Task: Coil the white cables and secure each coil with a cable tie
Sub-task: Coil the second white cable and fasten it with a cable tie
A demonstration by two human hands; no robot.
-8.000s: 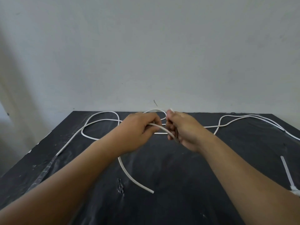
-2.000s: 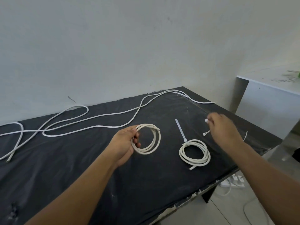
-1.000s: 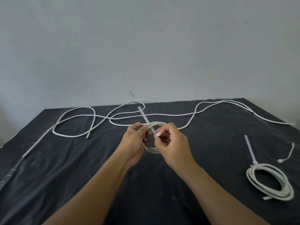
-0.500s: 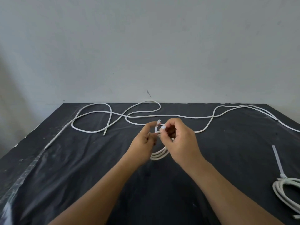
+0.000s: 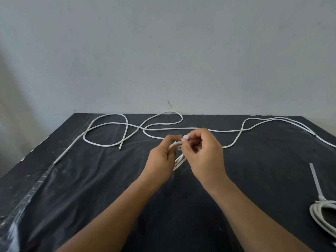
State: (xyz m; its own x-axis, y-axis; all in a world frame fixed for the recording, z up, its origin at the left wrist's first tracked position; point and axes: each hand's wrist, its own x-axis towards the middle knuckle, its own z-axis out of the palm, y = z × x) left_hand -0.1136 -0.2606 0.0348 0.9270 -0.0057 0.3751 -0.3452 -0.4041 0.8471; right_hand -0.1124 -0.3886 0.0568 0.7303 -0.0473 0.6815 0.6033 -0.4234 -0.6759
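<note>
Item: cable coil (image 5: 179,160), being held over the middle of the table (image 5: 91,197).
I am watching the left hand (image 5: 161,157) gripping the coil while the right hand (image 5: 203,153) is pinching the cable tie (image 5: 185,136) at its top.

Soft, even light fills the scene, moderately bright and slightly cool. The wall (image 5: 181,51) shades darker toward its left side. The black worktop (image 5: 254,179) shows pale streaks of glare along its left edge and near its far left corner. Only faint shadow lies under the left hand (image 5: 161,157) and right hand (image 5: 203,155). The coil (image 5: 180,159) and cable tie (image 5: 185,136) they hold look slightly soft. The worktop's side edges splay outward, a wide-lens distortion.
</note>
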